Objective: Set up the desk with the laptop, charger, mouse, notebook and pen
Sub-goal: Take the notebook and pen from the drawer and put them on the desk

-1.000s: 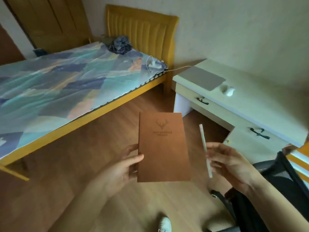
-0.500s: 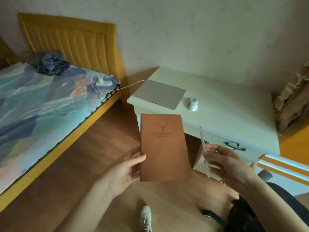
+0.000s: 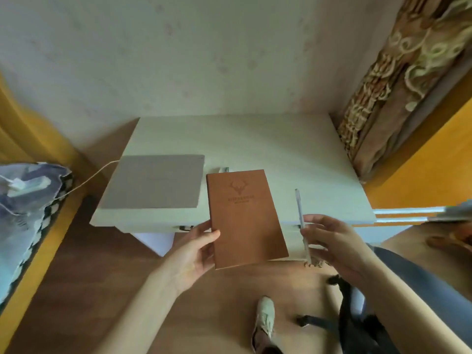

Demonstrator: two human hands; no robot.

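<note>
My left hand [image 3: 195,254] grips the lower left edge of a brown notebook [image 3: 245,215] with a deer emblem, held over the desk's front edge. My right hand [image 3: 332,241] pinches a thin white pen [image 3: 298,208], which points up and away. On the pale desk [image 3: 293,154] lies a closed grey laptop [image 3: 155,181] at the left. Only a sliver of the white mouse [image 3: 224,169] shows above the notebook's top edge. A white cable [image 3: 89,176] runs from the laptop to a charger [image 3: 21,186] lying on the bed.
A bed with a patterned cover [image 3: 28,208] and yellow frame stands at the left. A brown patterned curtain [image 3: 398,80] hangs at the desk's right. A dark chair [image 3: 357,323] stands at the lower right, and my shoe [image 3: 264,320] is on the wooden floor.
The view has swung right and closer to the desk, which now faces me. The notebook and pen have moved forward over the desk's front edge, and the notebook now covers most of the mouse.
</note>
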